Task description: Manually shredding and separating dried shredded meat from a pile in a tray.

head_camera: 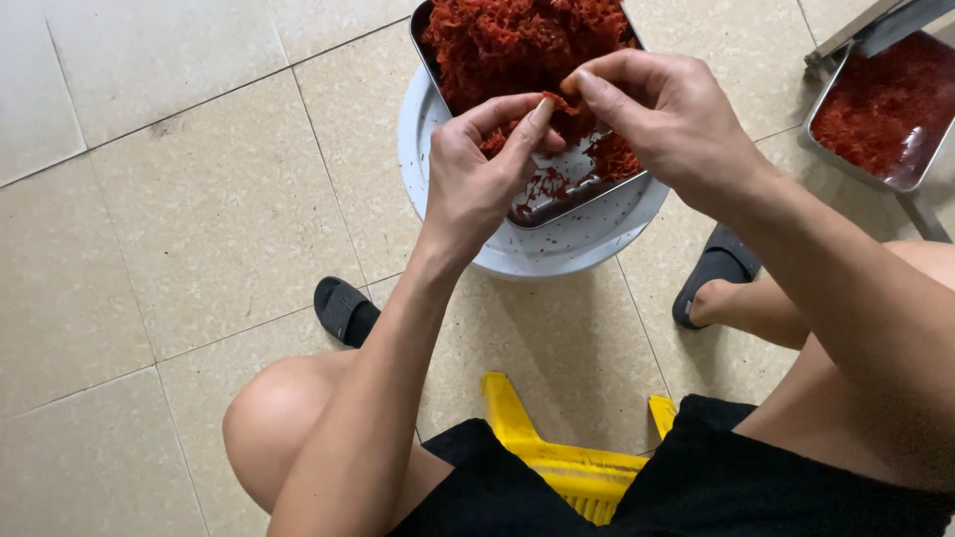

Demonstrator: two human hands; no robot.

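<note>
Now both hands, left (477, 169) and right (662, 114), are pinching one red strand (559, 103) over the tray (557, 204), catching bits.

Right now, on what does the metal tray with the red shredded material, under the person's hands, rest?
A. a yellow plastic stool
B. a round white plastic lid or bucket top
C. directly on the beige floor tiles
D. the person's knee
B: the metal tray of red shreds sits on a round white plastic top, below both hands, left and right.

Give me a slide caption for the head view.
Both hands, left and right, pinch a red strand above a metal tray of red shreds.
</note>
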